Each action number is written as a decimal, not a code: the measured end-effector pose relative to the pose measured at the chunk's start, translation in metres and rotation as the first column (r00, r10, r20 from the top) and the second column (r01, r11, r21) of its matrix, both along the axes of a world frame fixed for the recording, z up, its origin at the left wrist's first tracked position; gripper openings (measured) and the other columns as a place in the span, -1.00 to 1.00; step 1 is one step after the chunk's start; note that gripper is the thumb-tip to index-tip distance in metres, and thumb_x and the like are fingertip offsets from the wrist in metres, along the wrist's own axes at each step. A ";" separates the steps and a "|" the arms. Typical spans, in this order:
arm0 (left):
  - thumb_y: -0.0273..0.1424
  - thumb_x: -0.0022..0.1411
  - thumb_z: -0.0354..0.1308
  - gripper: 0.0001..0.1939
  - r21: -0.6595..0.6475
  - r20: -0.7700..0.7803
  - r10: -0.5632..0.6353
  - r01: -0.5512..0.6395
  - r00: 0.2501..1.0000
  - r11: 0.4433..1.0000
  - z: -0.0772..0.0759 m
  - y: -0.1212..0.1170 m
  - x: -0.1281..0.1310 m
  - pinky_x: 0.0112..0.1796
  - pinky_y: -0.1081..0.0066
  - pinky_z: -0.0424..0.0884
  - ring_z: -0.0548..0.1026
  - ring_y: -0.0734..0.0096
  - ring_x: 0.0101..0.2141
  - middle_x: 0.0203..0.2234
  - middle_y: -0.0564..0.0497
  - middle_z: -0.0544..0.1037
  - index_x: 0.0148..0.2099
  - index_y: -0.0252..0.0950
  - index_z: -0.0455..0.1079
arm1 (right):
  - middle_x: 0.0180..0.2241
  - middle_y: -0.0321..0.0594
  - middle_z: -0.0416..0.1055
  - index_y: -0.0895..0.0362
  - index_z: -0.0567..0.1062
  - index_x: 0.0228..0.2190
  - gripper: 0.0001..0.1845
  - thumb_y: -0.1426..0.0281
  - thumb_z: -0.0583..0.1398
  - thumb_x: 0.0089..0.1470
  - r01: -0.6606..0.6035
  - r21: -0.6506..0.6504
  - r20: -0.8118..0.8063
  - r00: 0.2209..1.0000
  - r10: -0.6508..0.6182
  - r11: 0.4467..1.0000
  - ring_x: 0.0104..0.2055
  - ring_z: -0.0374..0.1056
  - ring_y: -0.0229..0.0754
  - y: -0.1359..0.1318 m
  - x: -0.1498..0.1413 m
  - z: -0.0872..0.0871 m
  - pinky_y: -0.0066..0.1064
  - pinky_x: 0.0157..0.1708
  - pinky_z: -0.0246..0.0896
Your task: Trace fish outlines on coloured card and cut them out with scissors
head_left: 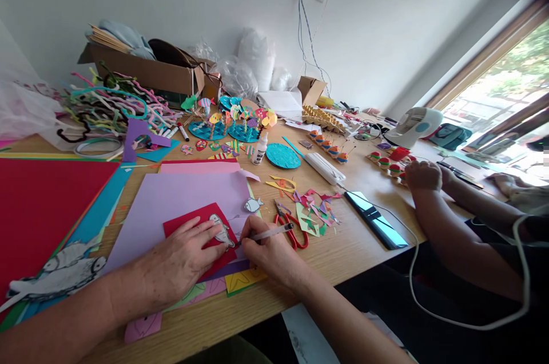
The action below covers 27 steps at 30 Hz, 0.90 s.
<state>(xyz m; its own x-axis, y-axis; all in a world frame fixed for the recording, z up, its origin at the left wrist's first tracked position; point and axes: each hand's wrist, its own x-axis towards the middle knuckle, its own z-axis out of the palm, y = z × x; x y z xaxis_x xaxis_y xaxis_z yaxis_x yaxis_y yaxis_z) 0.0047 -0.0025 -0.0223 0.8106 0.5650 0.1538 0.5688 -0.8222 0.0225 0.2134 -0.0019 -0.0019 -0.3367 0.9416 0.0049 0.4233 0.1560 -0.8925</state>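
Observation:
My left hand point(189, 252) lies flat, fingers stretched out, over a red piece of paper point(180, 221) and the tail side of a white paper fish cutout point(223, 232). Pinched in my right hand point(268, 249) is a pen point(272, 231), its tip at the edge of the fish cutout. Beneath the red piece is a large lilac sheet point(158, 192). A smaller paper fish point(253, 204) lies just beyond my right hand. Scissors with red handles point(291, 226) rest to its right, blades slightly apart.
Paper scraps point(315, 209), a phone point(375, 220) and a white power strip point(323, 168) lie to the right. A glue bottle point(259, 149) stands by a blue disc point(283, 155). At far right, another person's hands point(424, 176) are at the table. Large red sheets point(47, 209) lie left.

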 end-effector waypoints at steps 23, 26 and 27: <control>-0.67 0.19 -0.14 -0.54 0.005 0.072 -0.011 0.011 0.997 1.000 -0.002 -0.001 -0.001 0.01 -0.02 0.29 0.36 0.06 0.06 0.03 -0.18 0.44 0.05 -0.25 0.32 | -0.66 -0.46 0.13 0.10 0.25 -0.57 -0.84 0.60 0.05 -0.17 0.004 0.032 -0.008 1.000 -0.004 0.999 -0.61 0.04 -0.36 -0.003 -0.008 0.001 -0.54 -0.61 -0.08; -0.66 0.17 -0.12 -0.55 -0.022 0.064 -0.011 0.012 0.998 1.000 -0.001 0.000 -0.002 0.02 -0.03 0.27 0.34 0.05 0.08 0.06 -0.20 0.41 0.05 -0.28 0.32 | -0.66 -0.46 0.12 0.11 0.25 -0.57 -0.84 0.61 0.04 -0.18 -0.007 0.025 -0.012 1.000 0.007 1.000 -0.61 0.03 -0.36 -0.005 -0.007 -0.001 -0.55 -0.62 -0.08; -0.66 0.17 -0.12 -0.56 -0.029 0.058 -0.010 0.011 0.998 1.000 -0.001 0.000 -0.002 0.02 -0.03 0.27 0.34 0.04 0.08 0.06 -0.21 0.41 0.05 -0.28 0.32 | -0.65 -0.46 0.13 0.11 0.25 -0.57 -0.84 0.61 0.04 -0.18 -0.012 0.028 -0.012 1.000 0.012 1.000 -0.60 0.03 -0.36 -0.005 -0.007 -0.001 -0.55 -0.61 -0.08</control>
<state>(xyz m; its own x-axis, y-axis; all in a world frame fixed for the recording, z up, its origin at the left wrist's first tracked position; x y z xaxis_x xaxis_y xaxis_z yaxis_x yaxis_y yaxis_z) 0.0025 -0.0025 -0.0229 0.8068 0.5614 0.1842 0.5571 -0.8266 0.0796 0.2063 -0.0069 -0.0030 -0.3475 0.9370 0.0349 0.4107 0.1856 -0.8927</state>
